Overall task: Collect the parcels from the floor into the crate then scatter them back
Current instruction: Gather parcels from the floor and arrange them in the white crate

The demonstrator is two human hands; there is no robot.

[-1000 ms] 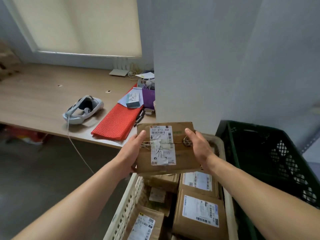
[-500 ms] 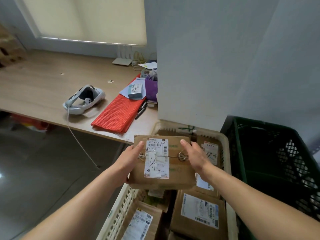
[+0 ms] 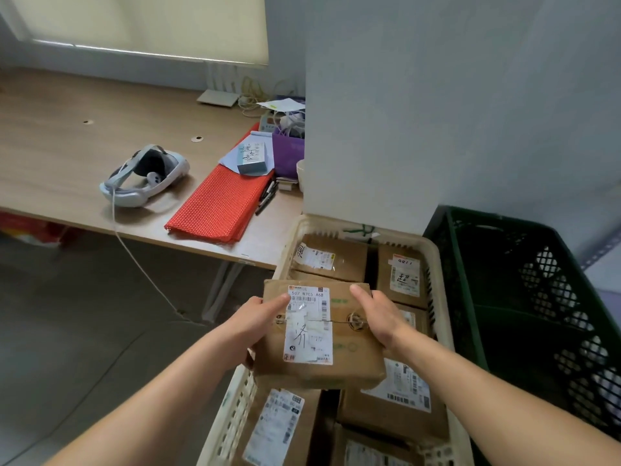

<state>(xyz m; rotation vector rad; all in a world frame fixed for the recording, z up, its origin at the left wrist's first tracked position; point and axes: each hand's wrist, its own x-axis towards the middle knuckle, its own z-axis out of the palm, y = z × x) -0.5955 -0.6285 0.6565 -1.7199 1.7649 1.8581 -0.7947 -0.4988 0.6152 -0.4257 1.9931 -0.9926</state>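
Parcel (image 3: 339, 348) held label-up above crate (image 3: 437, 284), overhanging its left wall, other parcels (image 3: 349, 260) packed beneath. Left grip (image 3: 255, 326) and right grip (image 3: 381, 317) clamp opposite side edges, thumbs on top, equally near. Crate interior lies below, slightly rightward.

cream crate (image 3: 322, 223) cut btm edge; green crate (image 3: 461, 270) cut rt; held parcel (image 3: 319, 331) part-hides crate parcels (image 3: 396, 412)

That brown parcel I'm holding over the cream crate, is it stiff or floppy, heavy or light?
Probably fairly stiff: the parcel spans flat between left hand and right hand without sagging. Likely light, since only an edge grip carries it. Its crumpled lower corner suggests cardboard that dents easily.
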